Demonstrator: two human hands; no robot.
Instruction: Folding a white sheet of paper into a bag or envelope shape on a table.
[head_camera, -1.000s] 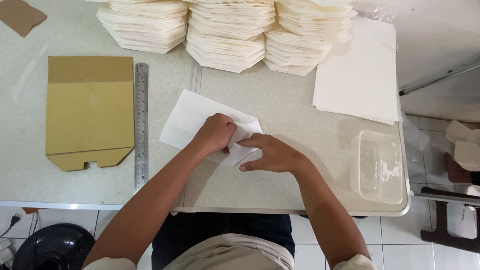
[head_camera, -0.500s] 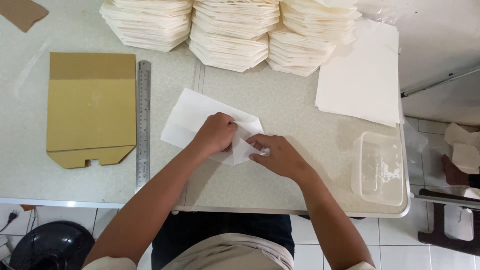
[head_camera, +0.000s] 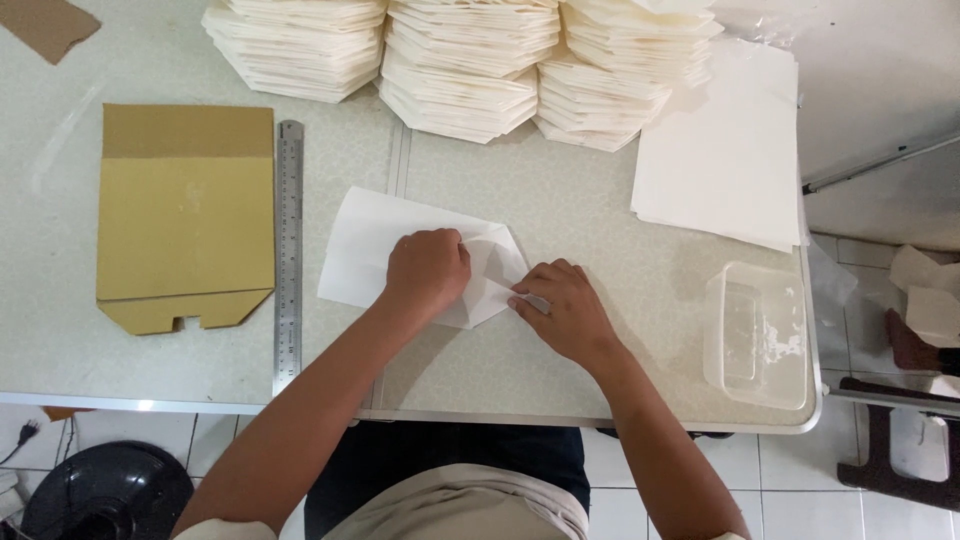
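Observation:
A white sheet of paper (head_camera: 365, 250) lies on the table, its right end folded into a point. My left hand (head_camera: 428, 270) presses down on the middle of the sheet with curled fingers. My right hand (head_camera: 562, 310) pinches the lower right flap of the sheet and holds it against the table. The part of the fold under both hands is hidden.
Three tall stacks of folded white paper (head_camera: 465, 60) stand at the back. A pile of flat white sheets (head_camera: 725, 165) lies at the right. A brown cardboard template (head_camera: 185, 215) and a steel ruler (head_camera: 288, 250) lie at the left. A clear plastic tub (head_camera: 757, 335) sits near the table's right edge (head_camera: 812, 330).
My right hand has slid slightly right and down along the flap, pressing the fold. My left hand has stayed on the sheet.

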